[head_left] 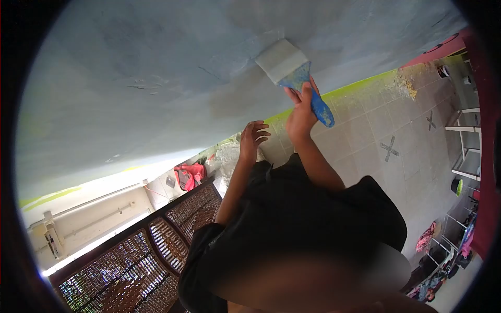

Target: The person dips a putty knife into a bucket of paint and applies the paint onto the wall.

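Note:
My right hand [301, 115] is closed around the blue handle of a wide putty knife [295, 62]. The knife's broad, pale blade lies against the grey wall [172, 68], and dried smears mark the handle. Faint ridges and darker damp-looking patches show on the wall near the blade. My left hand [253, 140] is raised close to the wall's lower part, fingers apart and slightly bent, with nothing in it. Whether its fingertips touch the wall I cannot tell.
A tiled floor [365, 141] with taped crosses runs along the wall, with crumbly debris [407, 87] at its base. White metal frames [464, 128] stand at right. A dark woven lattice panel [125, 266] and a red bag [189, 176] are at left.

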The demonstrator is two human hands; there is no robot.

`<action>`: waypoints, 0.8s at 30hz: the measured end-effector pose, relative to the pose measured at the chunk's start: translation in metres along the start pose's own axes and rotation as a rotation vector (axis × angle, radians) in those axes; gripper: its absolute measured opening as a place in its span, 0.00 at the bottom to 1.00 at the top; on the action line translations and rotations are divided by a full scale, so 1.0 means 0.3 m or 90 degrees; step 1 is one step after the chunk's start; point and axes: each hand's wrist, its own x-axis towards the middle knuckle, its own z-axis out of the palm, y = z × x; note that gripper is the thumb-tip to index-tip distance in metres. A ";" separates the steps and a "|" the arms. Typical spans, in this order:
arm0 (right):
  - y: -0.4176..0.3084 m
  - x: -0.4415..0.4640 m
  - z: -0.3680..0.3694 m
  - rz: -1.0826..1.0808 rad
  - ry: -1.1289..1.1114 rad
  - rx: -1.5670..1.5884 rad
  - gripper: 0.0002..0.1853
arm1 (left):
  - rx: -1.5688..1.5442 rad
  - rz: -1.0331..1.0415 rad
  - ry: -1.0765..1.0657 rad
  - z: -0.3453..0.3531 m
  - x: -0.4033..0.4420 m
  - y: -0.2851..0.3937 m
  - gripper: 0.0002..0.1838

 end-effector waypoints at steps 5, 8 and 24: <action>0.171 -0.009 -0.199 0.053 0.133 -0.070 0.24 | -0.001 -0.007 0.004 -0.020 -0.002 0.003 0.21; 0.407 0.031 -0.347 0.111 0.185 -0.094 0.23 | 0.002 -0.007 0.003 -0.035 -0.003 0.009 0.21; 0.382 -0.077 -0.259 0.007 0.183 -0.089 0.23 | 0.044 -0.044 -0.044 -0.192 0.029 0.067 0.21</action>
